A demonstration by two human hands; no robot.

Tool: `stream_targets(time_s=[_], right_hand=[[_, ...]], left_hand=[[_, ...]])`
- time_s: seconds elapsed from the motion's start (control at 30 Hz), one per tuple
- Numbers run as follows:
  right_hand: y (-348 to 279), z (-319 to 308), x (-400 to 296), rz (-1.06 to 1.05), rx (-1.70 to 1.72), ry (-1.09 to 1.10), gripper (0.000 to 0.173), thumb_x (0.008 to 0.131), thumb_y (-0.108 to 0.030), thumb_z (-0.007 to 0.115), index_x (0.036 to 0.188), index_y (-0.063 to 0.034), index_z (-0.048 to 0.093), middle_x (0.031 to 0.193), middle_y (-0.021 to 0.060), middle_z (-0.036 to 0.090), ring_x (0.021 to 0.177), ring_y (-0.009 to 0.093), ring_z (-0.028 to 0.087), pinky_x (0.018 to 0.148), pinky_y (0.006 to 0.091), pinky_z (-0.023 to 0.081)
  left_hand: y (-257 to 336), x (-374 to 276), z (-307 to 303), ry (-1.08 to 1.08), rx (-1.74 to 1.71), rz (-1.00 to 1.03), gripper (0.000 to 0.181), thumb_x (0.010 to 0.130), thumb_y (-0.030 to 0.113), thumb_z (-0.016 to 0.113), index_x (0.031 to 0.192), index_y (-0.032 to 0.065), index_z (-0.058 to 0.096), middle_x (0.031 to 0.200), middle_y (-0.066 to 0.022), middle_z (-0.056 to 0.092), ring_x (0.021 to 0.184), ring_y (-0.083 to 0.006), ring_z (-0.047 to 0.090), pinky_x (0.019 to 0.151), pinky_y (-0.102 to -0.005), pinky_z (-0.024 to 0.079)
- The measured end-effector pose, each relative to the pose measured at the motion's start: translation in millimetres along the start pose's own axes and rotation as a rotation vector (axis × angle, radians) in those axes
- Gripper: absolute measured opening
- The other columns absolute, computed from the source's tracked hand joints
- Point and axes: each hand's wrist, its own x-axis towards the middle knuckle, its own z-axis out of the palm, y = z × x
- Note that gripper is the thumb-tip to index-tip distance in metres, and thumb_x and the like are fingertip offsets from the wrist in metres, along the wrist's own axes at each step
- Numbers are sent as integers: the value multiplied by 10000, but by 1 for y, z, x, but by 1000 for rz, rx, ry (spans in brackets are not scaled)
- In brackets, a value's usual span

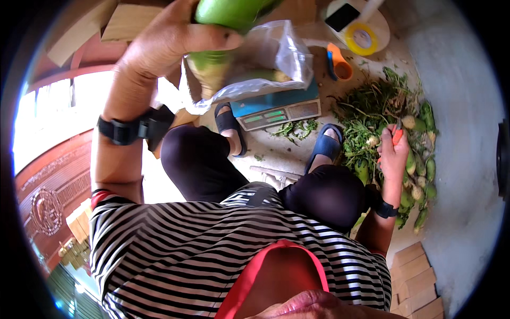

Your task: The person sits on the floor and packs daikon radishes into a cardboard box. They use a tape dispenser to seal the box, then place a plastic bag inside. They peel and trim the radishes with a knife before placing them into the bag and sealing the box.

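Note:
My left hand [179,44] grips a large green radish [235,14] at the top, close to the camera. Below my thumb is a blurred green and pale radish part [209,73]; whether it belongs to the same radish, I cannot tell. Underneath, a clear plastic bag [297,60] lines a cardboard box, with a radish [275,75] inside. The box stands on a blue digital scale [279,99] with a lit display. My right hand [393,151] is closed on an orange-handled tool [397,135], its working end unclear, over a pile of leafy green radishes [418,171].
An orange and blue tape dispenser [340,65] lies beyond the pile. A round stool [382,32] holds a yellow tape roll [361,39] and a black phone [342,17]. Loose leaves [295,129] lie between my sandalled feet. Flattened cardboard [414,279] leans near the wall [462,159] at right.

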Motion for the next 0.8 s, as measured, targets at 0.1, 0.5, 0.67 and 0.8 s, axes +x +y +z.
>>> stream_targets(time_s=[0.1,0.5,0.67,0.8], right_hand=[[-38,17,8,-39,-49,-57,173,923,-137,606,1045,-27,552,843,4,578,614,48,500,535,206,439],[-124,142,66,-378,-364,-311,431,792,-260,756,1037,40,566,944,122,666,838,188,620,787,325,493],[-124,171,85,-121,-311,-608,459,749,-266,757,1022,36,546,888,124,642,799,194,601,762,311,488],[-120,170,85,-96,-320,-686,328,803,-157,683,1056,0,547,841,36,588,747,135,528,726,296,474]], left_hand=[[-14,-16,-36,49,427,-94,690,649,137,765,1267,-30,508,1024,-127,642,867,-197,628,806,-307,517],[-140,62,0,-377,866,-127,670,611,334,726,1169,-18,609,928,-200,686,874,-303,666,798,-383,529],[-179,81,22,-435,850,-181,726,644,339,722,1239,-37,544,1188,-234,588,1096,-338,580,921,-380,480],[-224,83,28,-308,777,-23,756,701,302,735,1316,-34,452,1347,-248,458,1244,-362,463,1019,-386,409]])
